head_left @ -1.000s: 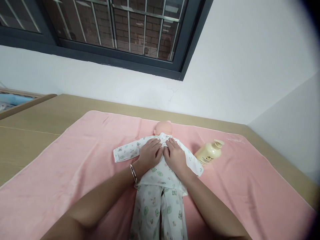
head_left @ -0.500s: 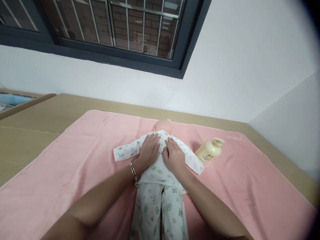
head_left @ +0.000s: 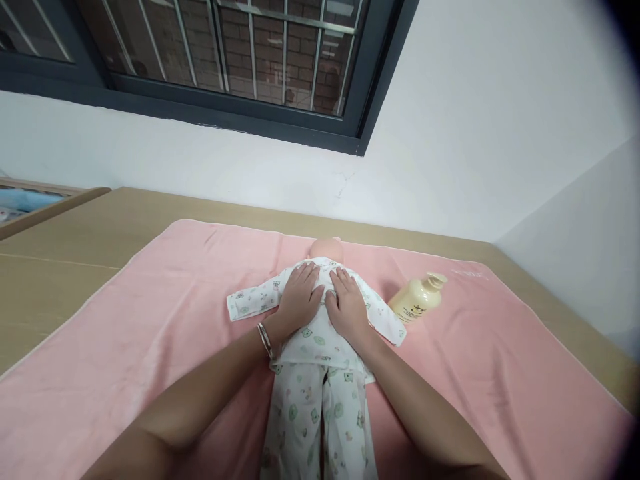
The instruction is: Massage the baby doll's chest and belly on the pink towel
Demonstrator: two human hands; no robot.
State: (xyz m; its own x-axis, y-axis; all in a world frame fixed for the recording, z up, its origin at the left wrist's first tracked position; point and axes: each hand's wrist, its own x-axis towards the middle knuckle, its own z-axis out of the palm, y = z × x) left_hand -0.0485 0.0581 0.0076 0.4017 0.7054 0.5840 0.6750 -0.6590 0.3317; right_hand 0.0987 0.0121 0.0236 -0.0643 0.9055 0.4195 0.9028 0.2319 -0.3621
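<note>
A baby doll point(head_left: 320, 343) in a white printed top and trousers lies stretched out, its head at the far end and its sleeves spread to both sides. My left hand point(head_left: 300, 293) rests flat on the left side of its upper torso, fingers pointing toward the head. Opposite it, my right hand point(head_left: 347, 303) lies flat on the right side, the two thumbs close to each other. Neither hand grips anything. A bracelet point(head_left: 265, 340) circles my left wrist. The cloth under my palms is hidden.
Under the doll spreads a pink blanket point(head_left: 165, 333) on a wooden surface point(head_left: 75, 247). A pale yellow pump bottle point(head_left: 417, 298) lies tilted by the doll's right-hand sleeve. Behind stand a white wall point(head_left: 250, 167) and a dark-framed window point(head_left: 225, 110).
My fingers have shifted slightly on the doll's upper torso, and my left thumb now sticks out further toward the middle. The doll and bottle keep their places.
</note>
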